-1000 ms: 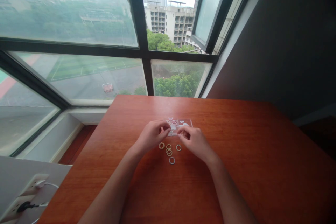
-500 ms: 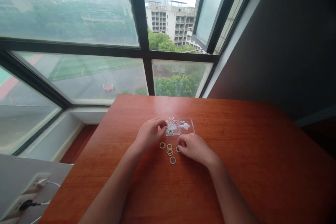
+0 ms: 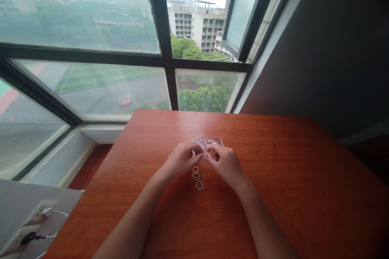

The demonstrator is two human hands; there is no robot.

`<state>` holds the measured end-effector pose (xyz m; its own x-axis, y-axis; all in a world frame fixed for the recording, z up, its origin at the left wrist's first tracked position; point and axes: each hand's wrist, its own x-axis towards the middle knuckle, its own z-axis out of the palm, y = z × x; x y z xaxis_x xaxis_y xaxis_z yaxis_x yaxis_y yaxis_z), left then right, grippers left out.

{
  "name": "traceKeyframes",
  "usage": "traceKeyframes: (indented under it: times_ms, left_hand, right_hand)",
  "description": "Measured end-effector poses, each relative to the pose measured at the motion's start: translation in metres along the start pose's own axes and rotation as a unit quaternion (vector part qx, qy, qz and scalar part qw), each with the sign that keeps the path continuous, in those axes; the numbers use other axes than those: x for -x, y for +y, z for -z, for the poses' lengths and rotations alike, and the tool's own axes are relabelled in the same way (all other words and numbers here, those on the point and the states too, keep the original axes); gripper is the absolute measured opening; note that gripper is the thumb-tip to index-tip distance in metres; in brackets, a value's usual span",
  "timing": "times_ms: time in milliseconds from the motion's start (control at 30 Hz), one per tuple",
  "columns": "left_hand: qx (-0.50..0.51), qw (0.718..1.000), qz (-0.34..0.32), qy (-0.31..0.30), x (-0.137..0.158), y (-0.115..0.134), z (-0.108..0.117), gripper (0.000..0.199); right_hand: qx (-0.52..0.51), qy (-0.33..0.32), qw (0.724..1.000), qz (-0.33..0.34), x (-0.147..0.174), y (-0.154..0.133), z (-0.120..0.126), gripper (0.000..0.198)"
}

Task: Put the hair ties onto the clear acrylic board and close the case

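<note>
Holding left hand (image 3: 182, 159) and right hand (image 3: 224, 160) nearly tip to tip by a clear, flat plastic box (image 3: 219, 141), with thumbs and fingers drawn close, but cannot tell if pinching anything; seems to be at a fiddly finger step, calling for a light touch next. Can see small pale and pinkish bits (image 3: 199, 140) in the box, half hidden, and, nearer on the red-brown wooden table (image 3: 304, 170), 3 thin, round, yellowish rings (image 3: 196, 173) overlapping and 1 thin, round, greyish ring (image 3: 199, 189).

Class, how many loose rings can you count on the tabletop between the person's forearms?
4 plainly visible: three yellowish rings in an overlapping cluster, and one greyish ring nearer the camera. The left hand may hide others.
</note>
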<state>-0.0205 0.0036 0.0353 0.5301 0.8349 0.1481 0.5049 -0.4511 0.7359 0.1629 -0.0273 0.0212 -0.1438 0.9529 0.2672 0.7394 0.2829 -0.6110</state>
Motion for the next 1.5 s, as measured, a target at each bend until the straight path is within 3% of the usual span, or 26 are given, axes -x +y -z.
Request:
traceKeyframes:
  times_ms: [233, 500, 667, 833, 1033, 1333, 1500]
  left_hand:
    - [-0.027, 0.999, 0.017, 0.023, 0.000, -0.005, 0.001, 0.013]
    - [-0.141, 0.986, 0.049, 0.072, 0.003, -0.014, 0.014, 0.010]
    - [-0.152, 0.982, 0.064, 0.094, 0.004, -0.016, 0.012, 0.012]
    - [-0.141, 0.983, 0.059, 0.097, 0.003, -0.016, 0.013, 0.013]
    - [-0.109, 0.989, 0.040, 0.090, 0.002, -0.014, 0.012, 0.012]
    - [0.008, 0.999, 0.018, 0.030, 0.000, -0.002, 0.008, 0.015]
    - [0.057, 0.998, 0.022, 0.005, 0.000, 0.001, 0.004, 0.015]
  right_hand:
    - [-0.010, -0.007, 1.000, -0.005, 0.000, -0.002, 0.002, 0.010]
    - [-0.053, -0.220, 0.974, 0.016, 0.008, -0.007, 0.007, 0.012]
    - [-0.052, -0.261, 0.963, 0.029, 0.012, -0.012, 0.004, 0.005]
    - [-0.027, -0.274, 0.960, 0.055, 0.014, -0.012, 0.002, 0.016]
    - [0.003, -0.238, 0.970, 0.046, 0.013, -0.011, 0.001, 0.011]
    - [-0.028, -0.014, 0.999, -0.021, -0.001, -0.006, 0.003, 0.009]
    - [-0.017, 0.005, 1.000, -0.015, -0.001, -0.004, -0.001, 0.008]
